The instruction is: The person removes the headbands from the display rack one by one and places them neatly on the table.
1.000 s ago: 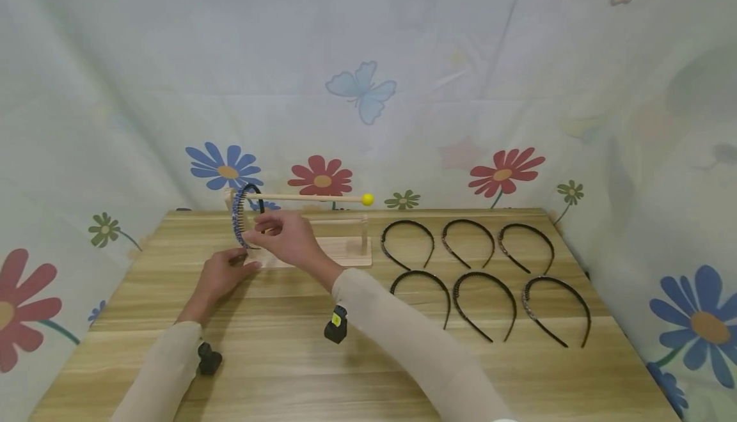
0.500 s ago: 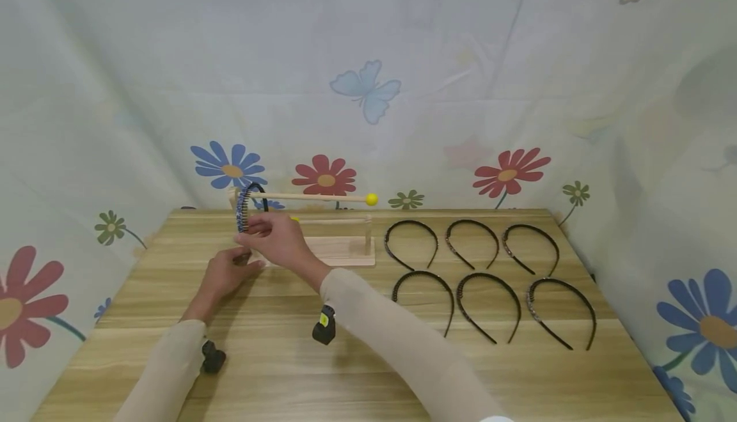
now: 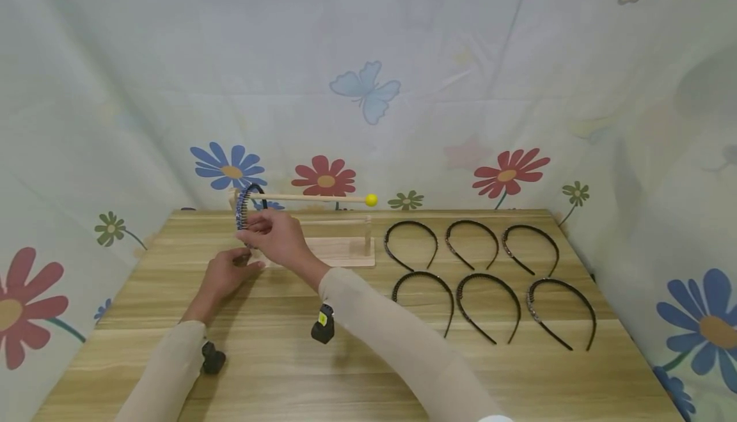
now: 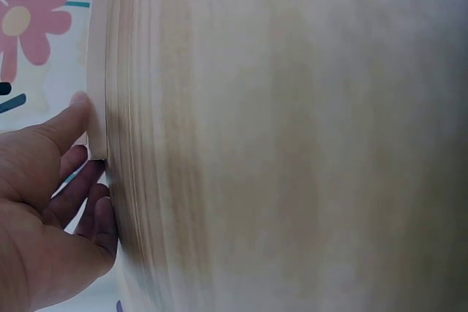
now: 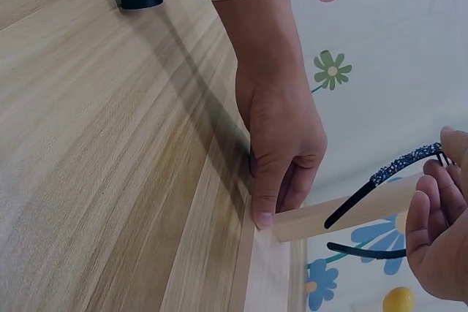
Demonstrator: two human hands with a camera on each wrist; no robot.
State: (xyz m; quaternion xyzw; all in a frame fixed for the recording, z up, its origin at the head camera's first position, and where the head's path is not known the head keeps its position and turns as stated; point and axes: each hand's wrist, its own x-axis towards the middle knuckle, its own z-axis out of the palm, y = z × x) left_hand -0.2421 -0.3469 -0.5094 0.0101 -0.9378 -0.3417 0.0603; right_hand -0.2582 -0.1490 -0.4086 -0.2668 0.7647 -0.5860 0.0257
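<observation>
A wooden headband stand (image 3: 340,250) has a pale base, posts and a long upper rod (image 3: 311,197) tipped with a yellow ball (image 3: 371,199). Around the rod's left end sits a black toothed headband (image 3: 240,211) with blue glittery trim. My right hand (image 3: 279,236) pinches this headband low on its trimmed side; its two dark ends show in the right wrist view. At the base's left corner, my left hand (image 3: 227,275) holds the stand, thumb on the base edge (image 4: 96,63) and fingers around its end. My right hand hides part of the stand.
Several black headbands lie in two rows at the right of the wooden table (image 3: 276,371), among them one at the front right (image 3: 561,281) and one at the back (image 3: 411,222). My right forearm crosses over the table's middle. A flowered cloth (image 3: 414,121) hangs behind.
My right hand has shifted slightly left along the headband's trimmed side since one second ago. My left hand keeps its hold on the base. Hardly anything differs over the last half second.
</observation>
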